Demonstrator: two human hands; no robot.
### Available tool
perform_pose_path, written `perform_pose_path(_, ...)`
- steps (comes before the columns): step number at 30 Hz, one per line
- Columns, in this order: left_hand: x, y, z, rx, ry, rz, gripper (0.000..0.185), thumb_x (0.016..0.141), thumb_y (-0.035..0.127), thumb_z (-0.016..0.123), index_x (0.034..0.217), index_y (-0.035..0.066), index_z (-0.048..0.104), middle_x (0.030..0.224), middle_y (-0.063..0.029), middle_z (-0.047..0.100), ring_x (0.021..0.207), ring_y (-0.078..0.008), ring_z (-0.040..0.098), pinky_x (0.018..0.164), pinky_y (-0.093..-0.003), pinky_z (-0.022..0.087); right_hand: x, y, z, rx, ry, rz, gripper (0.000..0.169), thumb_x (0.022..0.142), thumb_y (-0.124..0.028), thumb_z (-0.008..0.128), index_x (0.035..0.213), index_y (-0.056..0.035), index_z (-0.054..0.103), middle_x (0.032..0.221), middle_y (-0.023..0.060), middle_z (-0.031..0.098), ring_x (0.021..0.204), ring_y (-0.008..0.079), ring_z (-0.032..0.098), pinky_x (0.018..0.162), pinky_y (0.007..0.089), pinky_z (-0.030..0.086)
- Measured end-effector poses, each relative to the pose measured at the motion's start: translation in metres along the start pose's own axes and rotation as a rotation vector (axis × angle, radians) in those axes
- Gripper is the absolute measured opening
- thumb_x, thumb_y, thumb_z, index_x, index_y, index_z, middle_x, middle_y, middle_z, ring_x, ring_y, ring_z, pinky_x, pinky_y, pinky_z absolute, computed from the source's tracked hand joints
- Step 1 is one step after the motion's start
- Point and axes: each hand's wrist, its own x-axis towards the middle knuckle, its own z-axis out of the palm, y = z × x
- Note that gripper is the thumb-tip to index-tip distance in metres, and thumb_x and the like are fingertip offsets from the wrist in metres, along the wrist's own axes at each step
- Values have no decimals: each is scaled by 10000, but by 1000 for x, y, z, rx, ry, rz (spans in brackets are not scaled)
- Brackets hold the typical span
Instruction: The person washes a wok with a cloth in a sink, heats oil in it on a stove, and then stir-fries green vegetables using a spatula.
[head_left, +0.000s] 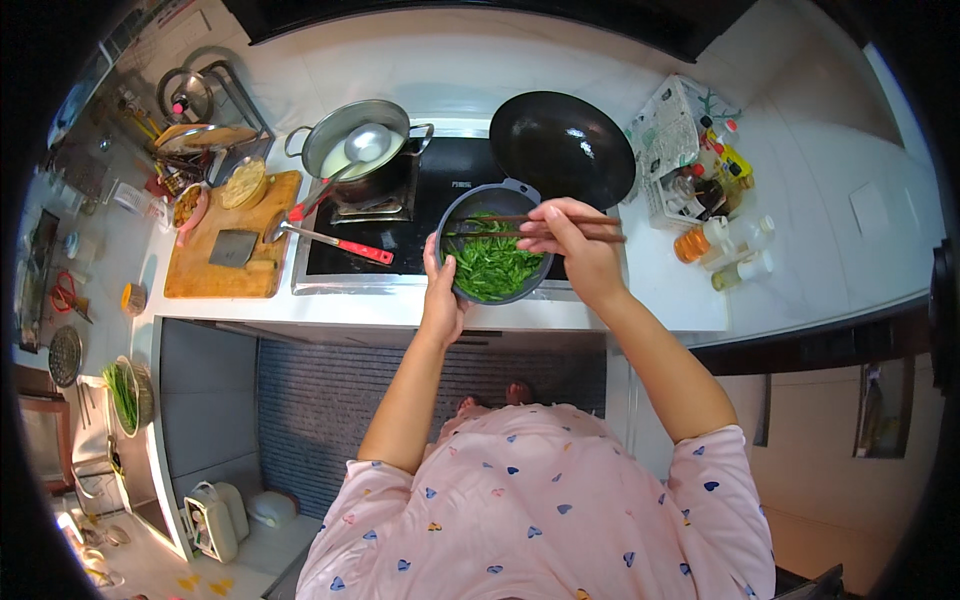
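Note:
My left hand (444, 296) grips the near left side of a dark grey bowl (442, 214), thumb over its rim. Chopped green vegetables (495, 262) fill much of the bowl, which is tilted over the front of the cooktop. In my right hand (566, 240) is a pair of brown chopsticks (604, 229); their tips reach across the bowl above the greens. Behind the bowl, a black wok (559, 150) rests on the right side of the cooktop (454, 161). On the left, a steel pot (315, 127) contains pale liquid and a ladle (367, 142) lying across its rim.
A red-handled spatula (360, 250) lies from the cutting board (195, 259) onto the cooktop. A cleaver (233, 247), a bowl of pale food (244, 184) and a pink dish (189, 206) sit on the board. At right stand bottles (694, 240) and a white basket (667, 210).

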Motion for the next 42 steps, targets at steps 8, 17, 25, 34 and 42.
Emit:
perform_pose_path(8, 32, 9, 20, -77, 9, 5, 490, 1001, 358, 397, 1433, 269, 183, 1359, -77, 383, 1182, -236, 482, 824, -371, 537, 4, 11, -36, -21, 21, 120, 212, 942, -147, 531, 918, 35, 638, 820, 142, 673, 694, 209, 678, 616, 259, 546)
perform_pose_path(17, 119, 19, 78, 132, -141, 136, 519, 773, 15, 502, 1269, 79, 362, 1042, -75, 511, 935, -175, 524, 780, -294, 480, 75, -33, -98, 156, 203, -61, 107, 949, -99, 465, 915, -16, 525, 876, 123, 600, 749, 270, 680, 665, 305, 563)
perform_pose_path(25, 206, -18, 135, 533, 64, 397, 458, 924, 257, 593, 1282, 43, 405, 1183, -140, 537, 1061, -225, 520, 926, -320, 397, 147, 0, -136, 130, 335, 70, 119, 897, -73, 483, 886, 43, 507, 774, 184, 617, 641, 288, 679, 555, 290, 560)
perform_pose_path(34, 270, -62, 138, 905, 208, 447, 351, 982, 148, 446, 1303, 23, 380, 1179, -169, 534, 1106, -243, 504, 951, -330, 384, 184, 52, -185, 54, 356, 187, 150, 891, -89, 491, 843, 39, 551, 787, 179, 639, 628, 264, 682, 517, 260, 547)
perform_pose_path(42, 277, -75, 141, 1219, 189, 676, 477, 876, -64, 469, 1327, 10, 332, 1258, -237, 470, 1146, -372, 490, 994, -377, 370, 181, 69, -210, -30, 379, 214, 155, 890, -97, 493, 851, 29, 574, 783, 154, 647, 618, 243, 681, 506, 253, 530)
